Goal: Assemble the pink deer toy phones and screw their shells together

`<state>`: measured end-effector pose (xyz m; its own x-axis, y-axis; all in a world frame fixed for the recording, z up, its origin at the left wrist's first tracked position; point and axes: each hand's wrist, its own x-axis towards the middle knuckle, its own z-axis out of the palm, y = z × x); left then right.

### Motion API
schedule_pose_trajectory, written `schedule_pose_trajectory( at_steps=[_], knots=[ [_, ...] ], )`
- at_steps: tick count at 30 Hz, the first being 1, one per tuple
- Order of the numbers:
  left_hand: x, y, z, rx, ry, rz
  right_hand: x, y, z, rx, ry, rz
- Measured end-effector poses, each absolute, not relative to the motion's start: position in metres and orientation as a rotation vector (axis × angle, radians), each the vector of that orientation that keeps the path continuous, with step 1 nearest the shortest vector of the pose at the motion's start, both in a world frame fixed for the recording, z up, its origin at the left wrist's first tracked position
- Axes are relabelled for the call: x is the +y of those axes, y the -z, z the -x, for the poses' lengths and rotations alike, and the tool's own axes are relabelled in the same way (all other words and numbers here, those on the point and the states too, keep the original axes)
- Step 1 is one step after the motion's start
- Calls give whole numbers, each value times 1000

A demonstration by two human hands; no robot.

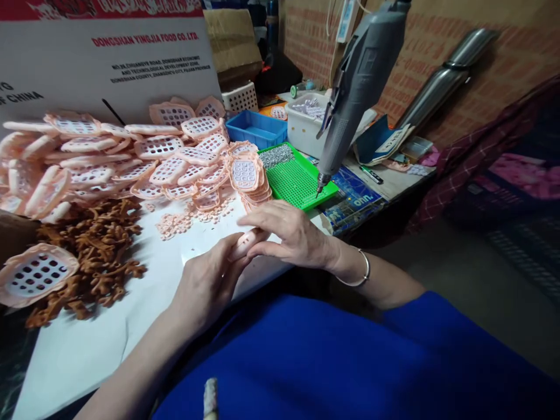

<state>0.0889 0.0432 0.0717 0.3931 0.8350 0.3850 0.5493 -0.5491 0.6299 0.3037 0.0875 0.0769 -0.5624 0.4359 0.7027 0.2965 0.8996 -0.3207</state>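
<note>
Between my two hands, just above the table's front edge, is a small pale pink plastic part (245,244) with small dark holes. My left hand (207,283) closes around its left side, and my right hand (291,233), with a bracelet on the wrist, pinches it from the right. Fingers hide most of its shape. Right behind my hands stands a stack of pink-rimmed plastic pieces with white hole grids (245,175). Tiny pink parts (175,224) lie loose on the white tabletop (161,280) left of that stack.
A grey electric screwdriver (356,87) hangs tip-down over a green perforated tray (291,181) holding silvery screws (276,156). Many pink grid pieces (160,147) are heaped at back left, near brown branch-like parts (94,256). Behind are a blue bin (256,128) and a steel flask (437,81).
</note>
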Motion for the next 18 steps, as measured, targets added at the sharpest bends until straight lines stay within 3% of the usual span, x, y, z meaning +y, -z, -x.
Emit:
schedule_pose_trajectory(
  at_steps=[8,14,18],
  knots=[
    [44,-53,-65,1271,-997,-2406,84,-69,-311,-2018,-412,635],
    [39,-51,-65,1304,-1007,-2637,87,-70,-315,-2288,-290,669],
    [38,-57,-74,1376,-1084,-2459,85,-66,-309,-2171,-299,725]
  ],
)
